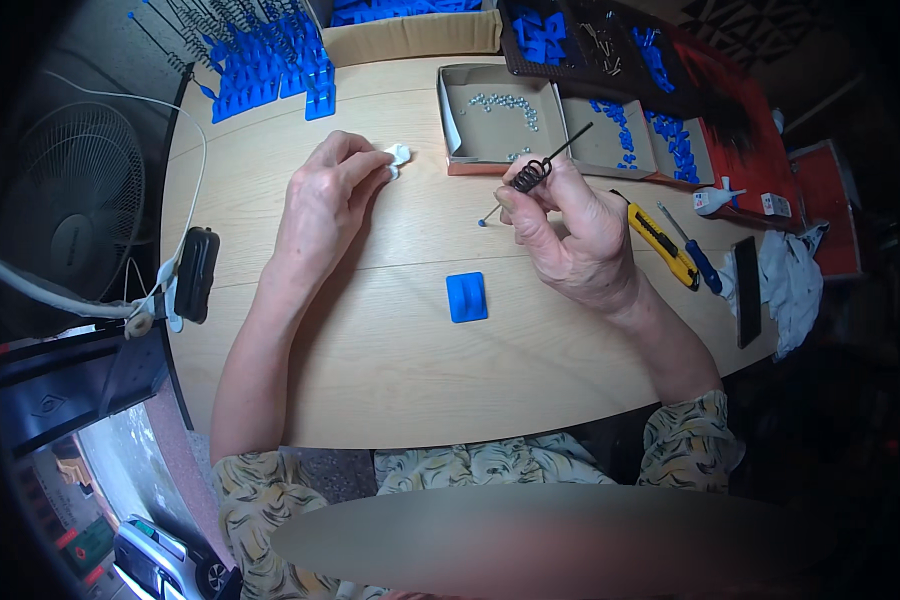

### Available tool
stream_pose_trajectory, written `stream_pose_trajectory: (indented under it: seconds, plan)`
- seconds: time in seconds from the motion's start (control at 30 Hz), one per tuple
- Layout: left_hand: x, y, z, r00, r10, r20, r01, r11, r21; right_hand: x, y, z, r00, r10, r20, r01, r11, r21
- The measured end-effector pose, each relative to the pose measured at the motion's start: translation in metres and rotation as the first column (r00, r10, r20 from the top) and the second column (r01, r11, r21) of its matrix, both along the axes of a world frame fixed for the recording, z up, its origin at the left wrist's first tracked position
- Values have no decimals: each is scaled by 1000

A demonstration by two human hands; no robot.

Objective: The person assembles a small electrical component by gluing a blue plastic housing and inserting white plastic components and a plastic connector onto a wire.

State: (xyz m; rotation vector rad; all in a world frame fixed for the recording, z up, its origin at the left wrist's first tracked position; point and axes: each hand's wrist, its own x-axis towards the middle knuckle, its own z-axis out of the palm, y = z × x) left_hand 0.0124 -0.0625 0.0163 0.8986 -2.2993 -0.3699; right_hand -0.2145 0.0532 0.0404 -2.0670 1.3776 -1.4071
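My left hand point(320, 200) is closed in a pinch on a small crumpled white wad point(399, 154), tissue or cloth. My right hand point(582, 238) grips a black coil spring point(532, 177), its straight end pointing up to the right. Just below that hand's fingertips shows a thin metal pin with a blue tip point(482, 223); whether the fingers also hold it I cannot tell. Between my forearms a blue square plastic base point(467, 298) with a raised middle lies on the wooden table point(390, 370).
Behind the right hand stands a shallow cardboard tray point(450, 125) with small clear beads and blue parts. Blue bases with springs point(260, 80) crowd the far left. A yellow box cutter point(663, 245), a blue-handled screwdriver point(700, 262) and a white cloth point(795, 290) lie right.
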Motion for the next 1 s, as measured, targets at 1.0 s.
stream_pose_trajectory:
  seconds: [1.0]
  plan:
    - [-39, 57, 13, 973, -156, -168, 220, 840, 496, 0, -3, 5, 1000, -20, -3, 20, 999, -40]
